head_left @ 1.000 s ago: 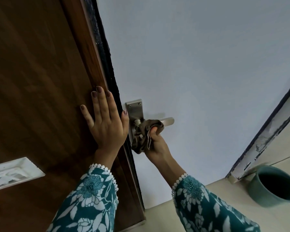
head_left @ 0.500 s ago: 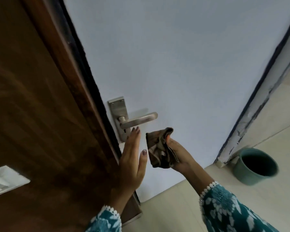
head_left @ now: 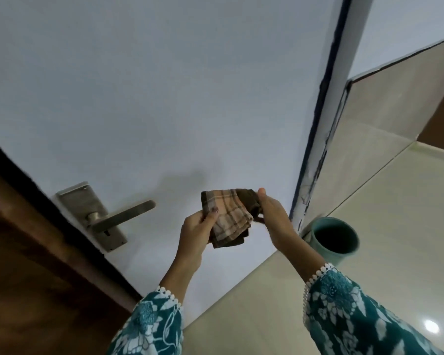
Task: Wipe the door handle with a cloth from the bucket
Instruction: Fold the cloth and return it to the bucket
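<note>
**Both hands holding the cloth away from the handle**

I am watching the two hands holding a checked brown cloth (head_left: 230,218) between them, out in front of the pale door (head_left: 164,98). My left hand (head_left: 196,233) is closing on the cloth's left edge, thumb lying over the fabric with a dark-painted nail showing. My right hand (head_left: 273,217) is gripping the cloth's right side, thumb pointing up past the top edge and the fingers tucked behind where I cannot see them. The cloth is hanging folded in layers, its lower corner drooping below the left hand.

The door handle (head_left: 123,217) is sitting well to the left of the cloth, apart from it, a metal lever sticking out to the right from a rectangular backplate (head_left: 87,211) with a keyhole under the lever. Neither hand is touching it. A dark wooden panel (head_left: 23,252) is running beside the plate on the left.

The teal bucket (head_left: 335,238) is standing on the tiled floor (head_left: 395,226) at the foot of the door frame (head_left: 315,155), just beyond my right wrist. Both floral teal sleeves (head_left: 344,303) are showing at the bottom.
</note>
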`<move>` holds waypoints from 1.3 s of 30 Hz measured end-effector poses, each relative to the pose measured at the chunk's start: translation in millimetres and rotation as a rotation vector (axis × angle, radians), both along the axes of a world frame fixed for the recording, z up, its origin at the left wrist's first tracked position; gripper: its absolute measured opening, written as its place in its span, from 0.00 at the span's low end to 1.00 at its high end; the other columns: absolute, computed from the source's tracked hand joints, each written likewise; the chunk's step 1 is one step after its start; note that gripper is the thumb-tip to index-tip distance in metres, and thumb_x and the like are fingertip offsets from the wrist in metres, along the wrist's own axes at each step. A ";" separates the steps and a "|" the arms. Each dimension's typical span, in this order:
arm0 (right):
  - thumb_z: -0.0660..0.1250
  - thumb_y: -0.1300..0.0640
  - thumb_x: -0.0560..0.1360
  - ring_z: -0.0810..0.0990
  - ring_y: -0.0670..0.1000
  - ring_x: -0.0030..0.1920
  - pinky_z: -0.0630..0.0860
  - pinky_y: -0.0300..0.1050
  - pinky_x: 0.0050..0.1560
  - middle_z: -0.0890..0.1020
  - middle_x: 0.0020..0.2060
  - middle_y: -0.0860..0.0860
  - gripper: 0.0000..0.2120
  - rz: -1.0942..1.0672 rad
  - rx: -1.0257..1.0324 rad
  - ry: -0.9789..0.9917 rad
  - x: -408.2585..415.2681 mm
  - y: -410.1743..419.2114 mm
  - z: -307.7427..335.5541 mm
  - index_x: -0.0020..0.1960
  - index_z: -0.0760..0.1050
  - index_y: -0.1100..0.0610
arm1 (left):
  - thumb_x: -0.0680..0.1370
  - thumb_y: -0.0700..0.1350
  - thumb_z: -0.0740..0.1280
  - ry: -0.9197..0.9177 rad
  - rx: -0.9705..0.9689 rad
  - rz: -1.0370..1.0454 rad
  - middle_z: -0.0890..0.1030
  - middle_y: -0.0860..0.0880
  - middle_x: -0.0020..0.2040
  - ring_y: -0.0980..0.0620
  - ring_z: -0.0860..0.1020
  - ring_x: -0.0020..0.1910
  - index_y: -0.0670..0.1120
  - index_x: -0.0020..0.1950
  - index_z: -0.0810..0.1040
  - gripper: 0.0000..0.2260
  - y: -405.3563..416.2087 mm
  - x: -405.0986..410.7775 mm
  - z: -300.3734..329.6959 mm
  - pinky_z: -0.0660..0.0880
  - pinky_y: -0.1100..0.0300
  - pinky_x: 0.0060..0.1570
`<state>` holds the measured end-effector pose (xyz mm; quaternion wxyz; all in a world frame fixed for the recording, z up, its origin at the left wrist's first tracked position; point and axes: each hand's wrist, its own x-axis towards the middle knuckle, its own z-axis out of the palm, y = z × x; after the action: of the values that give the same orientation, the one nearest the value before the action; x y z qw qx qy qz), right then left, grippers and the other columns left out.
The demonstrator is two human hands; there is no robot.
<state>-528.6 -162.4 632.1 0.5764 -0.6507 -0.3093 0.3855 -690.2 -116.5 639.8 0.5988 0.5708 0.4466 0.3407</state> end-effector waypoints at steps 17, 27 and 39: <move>0.61 0.58 0.70 0.85 0.56 0.43 0.82 0.48 0.39 0.87 0.43 0.53 0.15 0.252 0.326 -1.286 140.5 -43.5 5.6 0.52 0.83 0.57 | 0.77 0.55 0.62 -0.117 -0.210 -0.084 0.83 0.39 0.52 0.44 0.83 0.50 0.39 0.60 0.77 0.22 -22.7 155.5 7.4 0.81 0.53 0.47; 0.62 0.63 0.75 0.80 0.58 0.35 0.71 0.41 0.36 0.85 0.37 0.57 0.13 0.114 0.120 -1.073 182.5 -46.7 23.1 0.56 0.80 0.58 | 0.79 0.53 0.61 -0.058 -0.123 -0.184 0.84 0.43 0.51 0.44 0.84 0.46 0.45 0.54 0.80 0.15 -33.9 188.9 13.7 0.81 0.48 0.46; 0.69 0.56 0.75 0.73 0.49 0.26 0.65 0.30 0.26 0.80 0.25 0.49 0.09 0.149 0.275 -0.891 193.9 -54.1 9.2 0.54 0.83 0.54 | 0.72 0.50 0.66 -0.057 -0.082 -0.251 0.83 0.40 0.53 0.40 0.81 0.54 0.41 0.56 0.79 0.18 -30.1 199.8 6.3 0.77 0.45 0.57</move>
<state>-334.7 -216.4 641.3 0.4390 -0.6466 -0.6205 0.0643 -490.5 -146.6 646.1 0.6720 0.5873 0.3680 0.2607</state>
